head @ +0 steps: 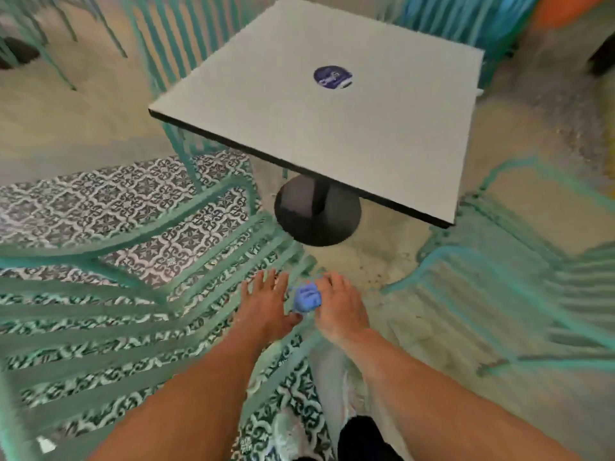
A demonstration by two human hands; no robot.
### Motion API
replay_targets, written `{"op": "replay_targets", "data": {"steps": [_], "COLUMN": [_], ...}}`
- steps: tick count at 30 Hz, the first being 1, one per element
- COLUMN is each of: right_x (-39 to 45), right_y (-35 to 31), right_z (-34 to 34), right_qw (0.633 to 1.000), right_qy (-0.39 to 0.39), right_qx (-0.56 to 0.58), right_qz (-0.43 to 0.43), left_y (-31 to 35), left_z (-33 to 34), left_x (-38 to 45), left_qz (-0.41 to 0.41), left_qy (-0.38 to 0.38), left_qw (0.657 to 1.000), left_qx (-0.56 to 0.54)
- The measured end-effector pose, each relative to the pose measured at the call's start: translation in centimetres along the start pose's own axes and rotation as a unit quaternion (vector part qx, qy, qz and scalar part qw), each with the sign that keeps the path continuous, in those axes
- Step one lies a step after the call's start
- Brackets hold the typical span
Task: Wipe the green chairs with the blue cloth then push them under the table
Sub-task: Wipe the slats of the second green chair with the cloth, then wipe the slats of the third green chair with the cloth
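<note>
The cloth [307, 297] is a small, crumpled wad of light blue fabric, bunched into soft folds, lying between the two hands at the near end of the left chair [139, 294], just above the bare floor [366, 261]. The right hand [339, 306] holds it: the fingers curl around the wad's right side, though blur hides exactly how the fingertips grip. The left hand [266, 302] is flat, palm down, fingers stretched forward and slightly spread, resting on or just over the chair's slats beside the cloth; its thumb nearly meets the wad's lower edge. The left chair is teal-green metal with long parallel slats and a curved frame bar, smeared by motion; patterned grey-and-white tile [109, 201] shows through its gaps. A second green chair [532, 284] of the same slatted kind stands to the right, well apart from the hands, also blurred. Between and beyond the chairs is a square table [382, 134] with a pale top, a dark edge and a round black pedestal base [317, 214]; a round dark-blue sticker [332, 78] sits on the top. More green chair backs [173, 38] stand beyond the table. Both chairs stand out from the table, not under it.
</note>
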State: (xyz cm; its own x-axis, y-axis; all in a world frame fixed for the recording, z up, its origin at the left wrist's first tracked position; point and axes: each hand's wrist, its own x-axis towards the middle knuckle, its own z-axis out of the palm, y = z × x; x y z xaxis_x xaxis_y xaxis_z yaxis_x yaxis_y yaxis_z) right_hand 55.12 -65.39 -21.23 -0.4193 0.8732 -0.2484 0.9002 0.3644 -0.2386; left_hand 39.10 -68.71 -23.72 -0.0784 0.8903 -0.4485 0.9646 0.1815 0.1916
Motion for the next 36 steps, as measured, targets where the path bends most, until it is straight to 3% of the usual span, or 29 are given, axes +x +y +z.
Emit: {"op": "replay_targets", "data": {"steps": [5, 10, 18, 23, 28, 36], "right_x": [-5.2, -12.3, -29.0, -40.1, -48.0, -55.0], "right_y": [7.2, 15.0, 29.9, 37.3, 43.0, 51.2], "right_z": [-3.9, -4.9, -4.4, -4.4, -5.8, -6.9], "right_qw": [0.997, 0.973, 0.870, 0.799, 0.743, 0.721], "right_qy": [0.014, 0.009, -0.042, -0.008, -0.008, 0.015], "right_qx": [-0.002, 0.068, 0.197, 0.261, 0.261, 0.235], "right_qz": [0.082, 0.221, 0.449, 0.542, 0.617, 0.652], "left_y": [9.3, 19.4, 38.7, 51.1, 62.4, 76.1], "left_z": [-2.4, -1.0, 4.4, 8.9, 13.1, 17.4], "left_x": [0.1, -0.4, -4.8, -9.0, -13.3, -16.9], "left_qz": [0.109, 0.197, 0.341, 0.409, 0.458, 0.522], "left_qy": [0.012, -0.055, -0.165, -0.176, -0.151, -0.131], "left_qw": [0.993, 0.973, 0.897, 0.854, 0.825, 0.778], "left_qx": [0.048, 0.112, 0.228, 0.267, 0.296, 0.326]}}
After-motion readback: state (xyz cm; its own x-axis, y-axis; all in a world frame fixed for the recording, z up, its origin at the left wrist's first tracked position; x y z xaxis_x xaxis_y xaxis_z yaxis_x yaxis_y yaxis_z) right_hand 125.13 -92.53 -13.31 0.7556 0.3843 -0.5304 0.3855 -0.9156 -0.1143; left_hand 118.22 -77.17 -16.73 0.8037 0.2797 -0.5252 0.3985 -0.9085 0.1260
